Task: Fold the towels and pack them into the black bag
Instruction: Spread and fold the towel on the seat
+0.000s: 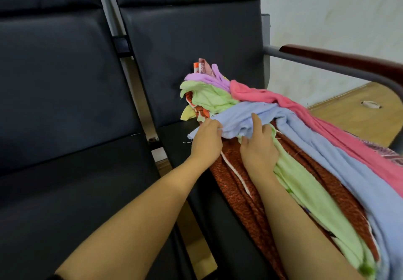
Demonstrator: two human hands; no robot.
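Both hands pinching blue towel

Towel heap on right-hand seat

Towels piled on right chair seat, against its backrest; second chair to the left. Both hands on heap's near-left edge: left hand beside right hand. Armrest behind pile

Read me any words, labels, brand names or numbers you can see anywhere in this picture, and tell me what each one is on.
None can be read.
Patterned towel at the far end of the pile: orange and white print, no legible letters.
Blue towel, gripped by the left hand and right hand: no tag or print shows.
Black chairs: no label shows.
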